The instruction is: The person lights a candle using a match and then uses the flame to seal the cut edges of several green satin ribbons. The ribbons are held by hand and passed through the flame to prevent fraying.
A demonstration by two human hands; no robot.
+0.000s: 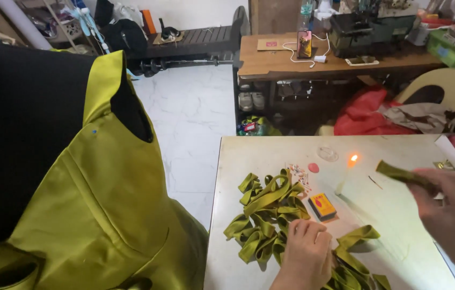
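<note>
1. Cutting off both arms, the bottom and right edges of the frame leave only the hands in view; the right hand (pixel 450 207) is blurred, so its fingers are hard to separate.
2. A green garment (pixel 98 215) on a black form fills the left side and hides the floor behind it.
3. The small scattered bits (pixel 300 174) near the pile are too small to tell what they are.
4. The left hand (pixel 308 252) lies palm down on the worktop (pixel 399 247), fingers bent and close together, pressing on the green strips (pixel 268 212). Whether it pinches one of them I cannot tell, because the hand covers the contact.
5. The right hand is closed around one strip piece (pixel 396 173); the free end of the piece points toward the candle (pixel 346 174) but stays apart from the flame.
6. The pile of strips is left of centre on the worktop, and more strips continue under and to the right of the left hand, partly cut off at the bottom edge.
7. A matchbox (pixel 322 206) lies just beside the pile, between it and the candle.
8. A pink disc (pixel 313 167) and a clear round lid (pixel 327 154) lie behind the candle.
</note>
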